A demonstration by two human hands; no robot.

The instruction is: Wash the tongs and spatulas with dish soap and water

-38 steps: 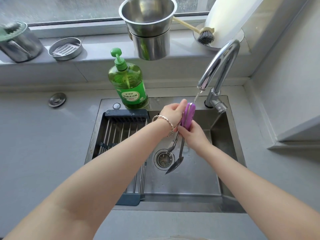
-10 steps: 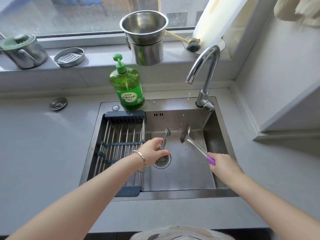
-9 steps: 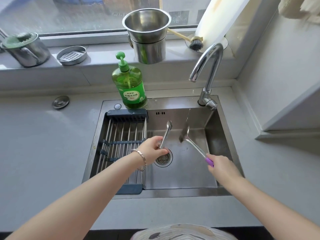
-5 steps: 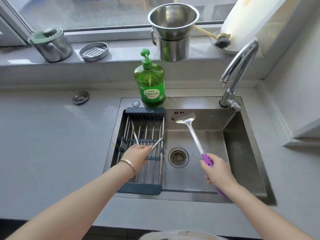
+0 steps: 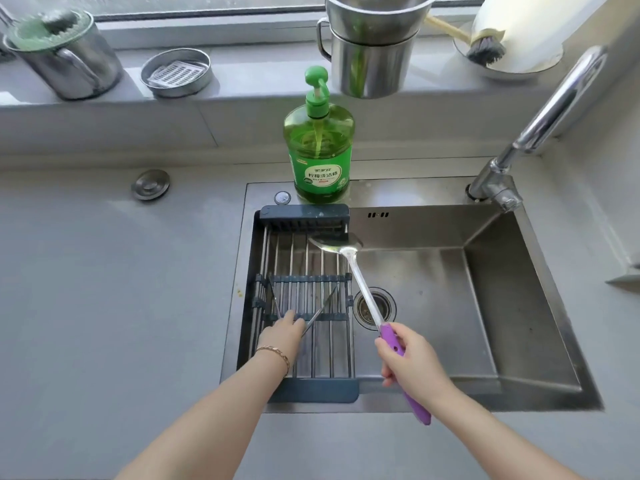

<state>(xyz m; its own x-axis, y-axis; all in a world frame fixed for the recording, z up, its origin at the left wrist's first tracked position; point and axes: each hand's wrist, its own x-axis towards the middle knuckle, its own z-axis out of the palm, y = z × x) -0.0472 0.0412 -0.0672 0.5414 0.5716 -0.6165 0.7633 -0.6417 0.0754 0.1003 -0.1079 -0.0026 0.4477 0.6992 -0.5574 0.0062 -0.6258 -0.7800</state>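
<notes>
Steel tongs lie spread in a V on the drying rack that spans the left part of the sink. My left hand holds them at their joined end. My right hand grips the purple handle of a steel spatula. The spatula's blade reaches the far right corner of the rack. A green dish soap bottle with a pump stands on the sink's back ledge. The faucet at the right shows no water running.
On the windowsill stand a steel mug with a green scrubber, a round soap dish, stacked steel cups and a dish brush. A sink plug lies on the grey counter at the left. The drain is uncovered.
Both hands moved left from under the faucet. The tongs came down from over the drain onto the rack. The spatula swung left, its blade now over the rack's far corner.
</notes>
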